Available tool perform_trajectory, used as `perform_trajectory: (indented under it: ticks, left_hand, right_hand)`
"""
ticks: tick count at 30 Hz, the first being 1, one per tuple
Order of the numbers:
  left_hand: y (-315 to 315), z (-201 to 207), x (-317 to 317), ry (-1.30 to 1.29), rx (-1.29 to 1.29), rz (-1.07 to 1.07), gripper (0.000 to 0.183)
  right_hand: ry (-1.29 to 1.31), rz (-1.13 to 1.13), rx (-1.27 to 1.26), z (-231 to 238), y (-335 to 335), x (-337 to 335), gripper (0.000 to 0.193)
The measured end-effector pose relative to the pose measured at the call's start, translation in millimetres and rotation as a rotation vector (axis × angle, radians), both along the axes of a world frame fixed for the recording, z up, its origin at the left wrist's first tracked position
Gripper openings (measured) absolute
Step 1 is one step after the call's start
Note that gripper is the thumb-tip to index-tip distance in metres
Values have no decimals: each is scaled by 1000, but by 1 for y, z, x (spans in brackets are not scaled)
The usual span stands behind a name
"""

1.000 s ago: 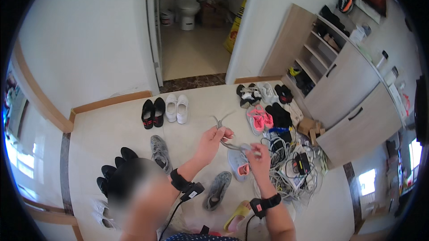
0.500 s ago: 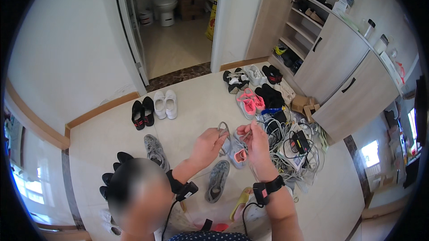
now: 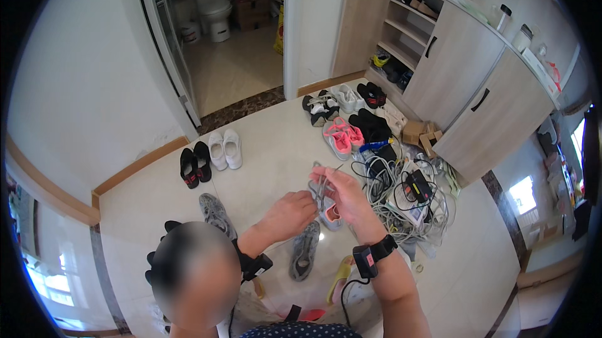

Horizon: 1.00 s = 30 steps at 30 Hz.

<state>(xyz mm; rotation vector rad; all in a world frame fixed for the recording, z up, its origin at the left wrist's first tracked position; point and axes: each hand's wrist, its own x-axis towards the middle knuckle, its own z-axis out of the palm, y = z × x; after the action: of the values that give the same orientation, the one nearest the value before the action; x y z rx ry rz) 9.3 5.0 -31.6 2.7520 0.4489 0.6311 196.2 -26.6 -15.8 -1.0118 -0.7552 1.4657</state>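
A looped grey cord hangs between my two hands above the floor. It may be a cable or a lace; I cannot tell which. My left hand is closed at the lower left of the loop. Higher up, my right hand pinches the cord between thumb and fingers. Partly hidden behind the right hand sits a grey sneaker with an orange-pink lining. Below the left hand lies a mottled grey shoe, and a similar grey shoe lies left of my left wrist.
To the right are a tangled cable heap and a black adapter. Pink-and-grey sneakers stand beyond my hands. White shoes and black shoes line the left wall. A wooden shoe cabinet has one door open.
My hands have come closer together, the right one moving left and up, and the loop is now gathered between them. The view has shifted slightly.
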Motion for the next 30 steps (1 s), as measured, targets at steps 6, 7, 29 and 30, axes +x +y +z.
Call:
perform_trajectory:
  ticks: [6,7,29,30]
  left_hand:
    - [-12,-41,-5,409,-328,-64,24]
    - [-10,-47,-4,406,-318,-55,26]
    - [3,5,-5,-744,-1203,163,28]
    - [3,6,-6,-723,-1120,215,28]
  right_hand:
    - [-2,-185,261,15,2,15,37]
    - [-6,-200,279,17,1,12,36]
    - [-878,42,489,-18,-11,-15,22]
    - [-835,24,397,-10,-11,-18,22]
